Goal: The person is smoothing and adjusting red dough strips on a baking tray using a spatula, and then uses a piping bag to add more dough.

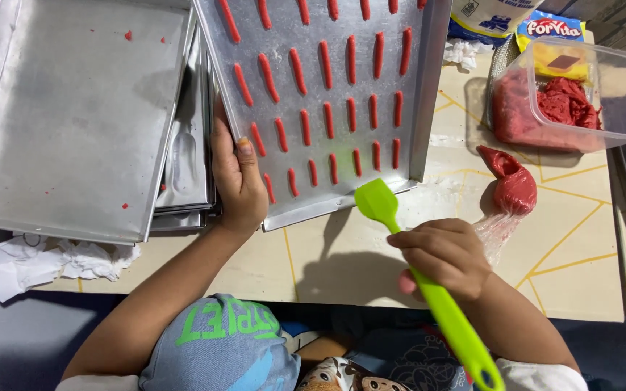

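My left hand [237,177] grips the near left corner of a metal baking tray [423,94] lined with several rows of short red dough strips [304,127]. In my right hand [443,253] is a lime-green silicone spatula [429,282]; its blade hovers just off the tray's near right corner. A red dough-filled piping bag [512,185] lies on the table to the right of the spatula.
Empty metal trays [67,123] are stacked at the left, with crumpled white paper [45,264] below them. A clear plastic tub [617,108] holding red dough sits at the right, with packets behind it. The beige table [566,268] has yellow lines.
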